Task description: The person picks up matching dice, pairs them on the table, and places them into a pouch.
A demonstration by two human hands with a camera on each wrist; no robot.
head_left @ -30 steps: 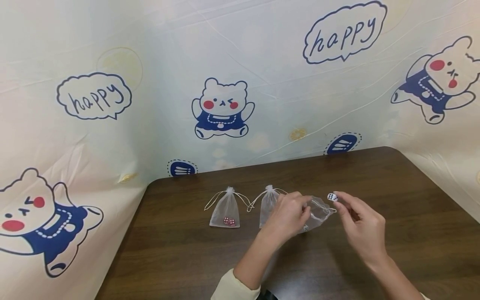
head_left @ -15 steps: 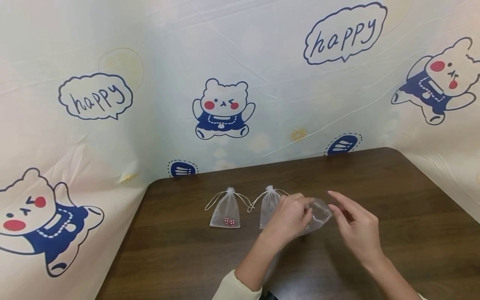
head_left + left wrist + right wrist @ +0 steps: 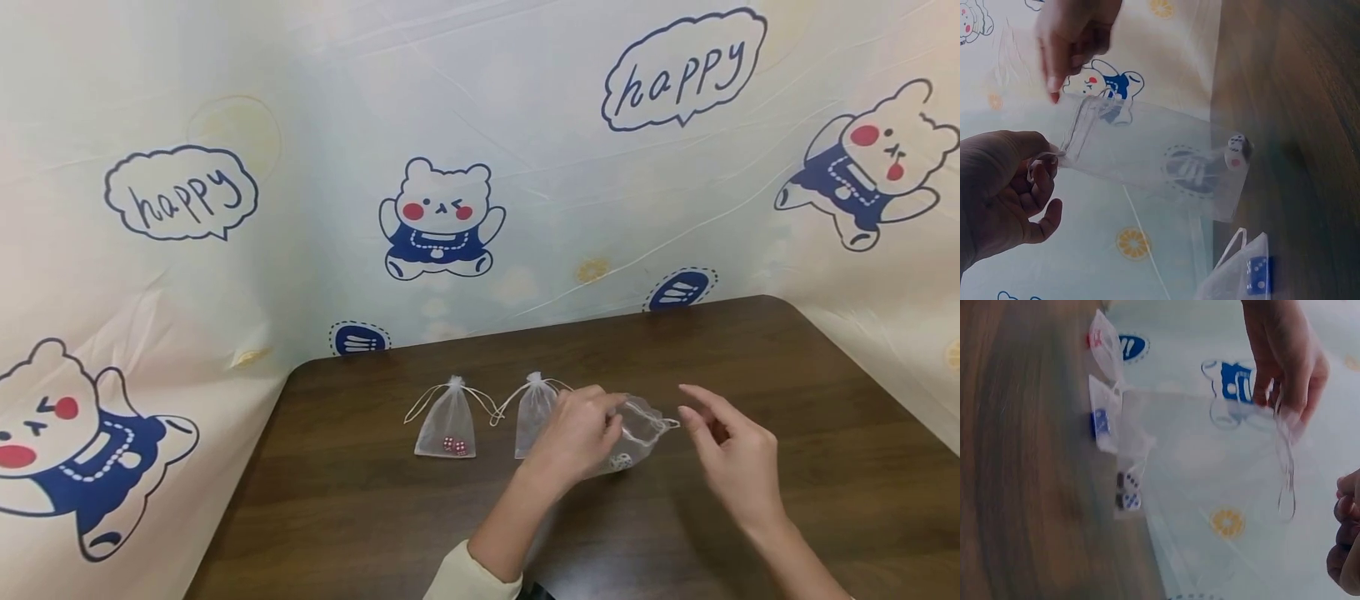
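My left hand (image 3: 577, 433) pinches the top edge of a sheer white drawstring pouch (image 3: 637, 429), which hangs tilted above the table. Two white dice (image 3: 1129, 490) lie together in the pouch's bottom corner, also visible in the left wrist view as white dice (image 3: 1237, 150). Just right of the pouch's mouth is my right hand (image 3: 738, 462), thumb and forefinger apart with nothing between them. Partly behind my left hand stands a second pouch (image 3: 532, 412), holding blue dice (image 3: 1259, 275). Farther left, a third pouch (image 3: 446, 412) contains red dice (image 3: 453, 446).
The dark wooden table (image 3: 337, 500) has rounded back corners. Behind it hangs a pale printed cloth (image 3: 315, 208) with bears and lettering. Cords from the two standing pouches lie close to each other between them.
A white die earlier between my right thumb and forefinger has gone into the pouch. My right hand came to the pouch's mouth, then drew back right, empty. My left hand kept its hold.
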